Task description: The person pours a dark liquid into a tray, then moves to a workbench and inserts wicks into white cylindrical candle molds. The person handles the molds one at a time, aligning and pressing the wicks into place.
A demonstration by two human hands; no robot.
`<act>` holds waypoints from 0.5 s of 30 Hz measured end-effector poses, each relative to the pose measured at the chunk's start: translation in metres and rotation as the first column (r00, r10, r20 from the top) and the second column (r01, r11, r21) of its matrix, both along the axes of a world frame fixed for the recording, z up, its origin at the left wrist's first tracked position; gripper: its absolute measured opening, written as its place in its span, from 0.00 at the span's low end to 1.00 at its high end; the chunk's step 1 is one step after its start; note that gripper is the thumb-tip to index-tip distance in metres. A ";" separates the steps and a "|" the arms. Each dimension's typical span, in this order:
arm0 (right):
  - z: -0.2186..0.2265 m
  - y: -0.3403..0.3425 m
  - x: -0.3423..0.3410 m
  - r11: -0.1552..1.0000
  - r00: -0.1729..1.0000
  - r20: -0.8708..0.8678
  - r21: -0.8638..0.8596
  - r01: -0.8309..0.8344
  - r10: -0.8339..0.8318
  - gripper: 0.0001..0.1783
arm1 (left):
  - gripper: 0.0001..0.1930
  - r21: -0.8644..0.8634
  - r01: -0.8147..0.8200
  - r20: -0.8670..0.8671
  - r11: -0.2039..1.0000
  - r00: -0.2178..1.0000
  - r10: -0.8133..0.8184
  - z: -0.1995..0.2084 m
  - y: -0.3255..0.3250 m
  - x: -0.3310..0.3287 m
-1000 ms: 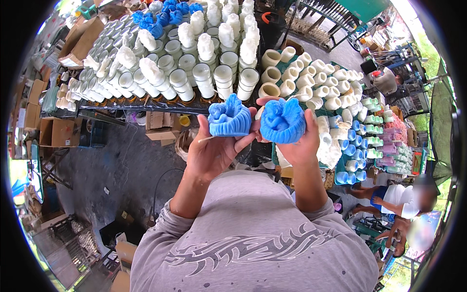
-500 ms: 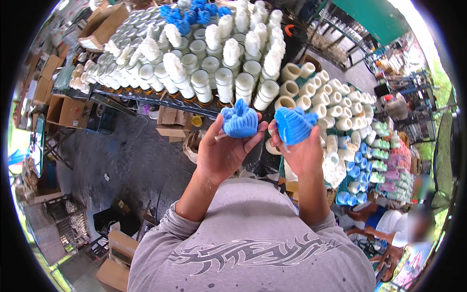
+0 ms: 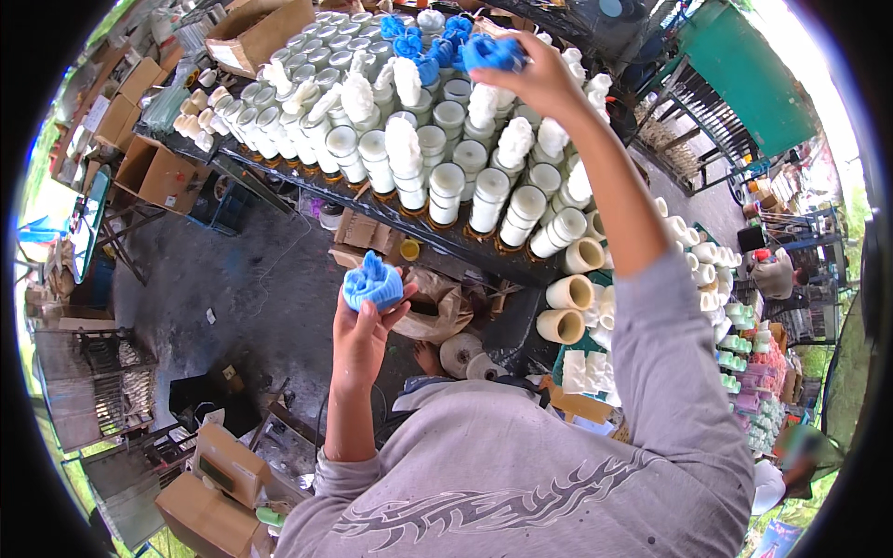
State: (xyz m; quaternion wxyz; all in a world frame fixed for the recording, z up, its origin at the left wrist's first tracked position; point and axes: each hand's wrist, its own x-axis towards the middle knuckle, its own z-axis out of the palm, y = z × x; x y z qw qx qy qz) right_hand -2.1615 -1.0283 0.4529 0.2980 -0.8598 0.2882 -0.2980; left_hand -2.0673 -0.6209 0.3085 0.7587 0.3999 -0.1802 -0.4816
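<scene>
My left hand [image 3: 358, 346] is closed around a light-blue ribbed, waxy-looking piece [image 3: 373, 286] with a lumpy peak, held upright above the floor in front of my body. My right arm is stretched far forward over the table. At its end, my right hand [image 3: 544, 82] grips a second blue ribbed piece [image 3: 493, 54], its fingers and thumb round the side. That piece is just right of a cluster of darker blue lumpy pieces [image 3: 409, 44] atop white cylinders [image 3: 489, 200]. White sculpted pieces [image 3: 356, 97] sit on other cylinders nearby.
Cream hollow tubes [image 3: 569, 292] stand in rows right of the table. Below its front edge are a cardboard box [image 3: 358, 232], a yellow cup [image 3: 409, 249] and a brown sack [image 3: 437, 307]. More cartons [image 3: 153, 177] stand at left. Another person [image 3: 770, 484] is at the lower right.
Both hands were together before my chest, each with a blue piece. The right has reached forward over the table with its piece; the left has moved left and lower with its own.
</scene>
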 end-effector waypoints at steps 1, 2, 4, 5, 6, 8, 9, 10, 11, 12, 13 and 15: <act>-0.008 -0.034 0.023 0.993 0.996 -0.077 -0.116 0.026 -0.035 0.54 | 0.35 0.015 -0.004 0.038 1.000 0.999 0.003 -0.003 0.005 0.004; -0.017 -0.066 0.043 0.971 0.985 -0.152 -0.235 0.043 -0.081 0.55 | 0.36 0.024 -0.018 0.066 1.000 0.998 0.016 -0.003 0.009 0.008; -0.043 -0.117 0.076 0.919 0.929 -0.331 -0.395 0.022 -0.165 0.54 | 0.38 0.046 -0.054 0.120 0.997 0.992 0.048 0.000 0.020 0.017; -0.048 -0.125 0.097 0.937 0.850 -0.502 -0.348 -0.029 -0.160 0.55 | 0.42 0.075 -0.106 0.152 0.991 0.984 0.094 0.001 0.029 0.020; -0.053 -0.133 0.114 0.953 0.740 -0.656 -0.295 -0.067 -0.151 0.55 | 0.43 0.089 -0.156 0.183 0.984 0.973 0.138 0.001 0.038 0.024; -0.079 -0.153 0.127 0.944 0.659 -0.736 -0.307 -0.117 -0.158 0.49 | 0.43 0.109 -0.233 0.238 0.966 0.950 0.202 -0.002 0.051 0.031; -0.089 -0.161 0.131 0.941 0.604 -0.781 -0.306 -0.148 -0.159 0.45 | 0.43 0.120 -0.269 0.236 0.955 0.943 0.236 -0.001 0.055 0.033; -0.097 -0.158 0.142 0.935 0.549 -0.823 -0.295 -0.194 -0.146 0.42 | 0.43 0.140 -0.317 0.251 0.938 0.928 0.276 -0.005 0.064 0.035; -0.103 -0.157 0.150 0.948 0.507 -0.852 -0.258 -0.188 -0.131 0.42 | 0.43 0.159 -0.359 0.265 0.920 0.913 0.311 -0.011 0.072 0.038; -0.110 -0.155 0.155 0.950 0.505 -0.857 -0.235 -0.207 -0.102 0.41 | 0.43 0.177 -0.397 0.280 0.900 0.897 0.341 -0.015 0.079 0.042; -0.115 -0.159 0.155 0.952 0.505 -0.860 -0.216 -0.216 -0.081 0.40 | 0.44 0.172 -0.388 0.237 0.906 0.909 0.344 -0.015 0.081 0.046; -0.124 -0.168 0.151 0.956 0.508 -0.859 -0.201 -0.213 -0.067 0.39 | 0.43 0.187 -0.382 0.245 0.905 0.910 0.334 -0.018 0.080 0.049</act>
